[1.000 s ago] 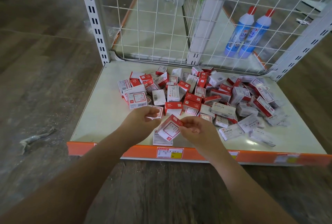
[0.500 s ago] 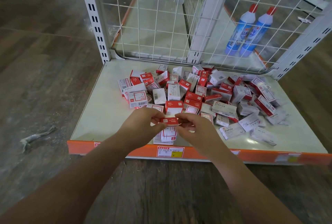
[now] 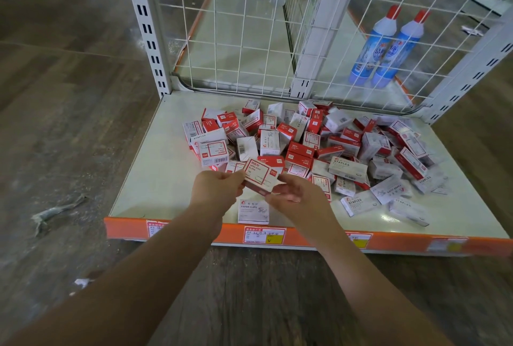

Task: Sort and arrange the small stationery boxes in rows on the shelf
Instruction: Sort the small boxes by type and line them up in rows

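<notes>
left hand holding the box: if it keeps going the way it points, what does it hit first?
Likely the right hand, gripping the other end of the same box the left hand holds. Depth unclear.

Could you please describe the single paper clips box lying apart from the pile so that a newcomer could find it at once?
Start at the shelf's orange front strip. Just behind its middle price label lies the paper clips box, flat, white face up. Unlike the heaped boxes, it lies alone.

Box pile (image 3: 319,145) on shelf (image 3: 155,179), centre-right; lone box (image 3: 253,211) before it; bottles (image 3: 385,48) behind mesh (image 3: 241,40).
</notes>
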A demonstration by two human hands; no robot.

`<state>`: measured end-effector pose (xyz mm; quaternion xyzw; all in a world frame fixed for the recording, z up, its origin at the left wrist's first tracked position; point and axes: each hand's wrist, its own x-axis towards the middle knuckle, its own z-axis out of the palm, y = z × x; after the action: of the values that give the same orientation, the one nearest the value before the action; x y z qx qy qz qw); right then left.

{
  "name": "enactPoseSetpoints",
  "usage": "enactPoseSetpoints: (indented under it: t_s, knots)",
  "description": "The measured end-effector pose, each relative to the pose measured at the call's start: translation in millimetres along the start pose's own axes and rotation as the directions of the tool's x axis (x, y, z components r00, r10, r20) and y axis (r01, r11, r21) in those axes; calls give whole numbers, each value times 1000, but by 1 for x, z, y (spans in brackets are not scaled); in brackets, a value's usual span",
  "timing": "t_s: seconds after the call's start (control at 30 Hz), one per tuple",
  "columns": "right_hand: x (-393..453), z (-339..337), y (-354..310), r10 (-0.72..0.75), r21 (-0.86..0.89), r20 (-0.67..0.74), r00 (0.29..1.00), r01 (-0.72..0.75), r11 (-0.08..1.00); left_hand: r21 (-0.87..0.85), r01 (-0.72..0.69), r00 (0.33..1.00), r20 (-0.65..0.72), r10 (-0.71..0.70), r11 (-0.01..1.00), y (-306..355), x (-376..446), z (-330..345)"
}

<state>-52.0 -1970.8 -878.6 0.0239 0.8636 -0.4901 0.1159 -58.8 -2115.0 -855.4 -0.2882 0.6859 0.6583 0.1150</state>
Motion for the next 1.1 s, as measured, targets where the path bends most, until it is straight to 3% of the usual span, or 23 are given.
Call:
enactPoseSetpoints:
  t_s: [0.1, 0.4, 0.67, 1.1]
  knots:
    - [-3, -6, -4, -53, 48, -3, 999, 53, 997, -33, 60, 997, 58, -59, 998, -2, -2, 1]
    - [-3, -16, -4, -150, 66, 1, 989, 149, 987, 103, -28, 981, 195, 7, 994, -4, -9, 1]
    - [-3, -13, 2, -157, 3, -9, 988, 157, 988, 242, -152, 976, 188, 108, 958, -11, -8, 1]
    - [-11, -12, -7, -102, 34, 27, 994, 101, 994, 261, -139, 976, 197, 89, 955, -13, -8, -6]
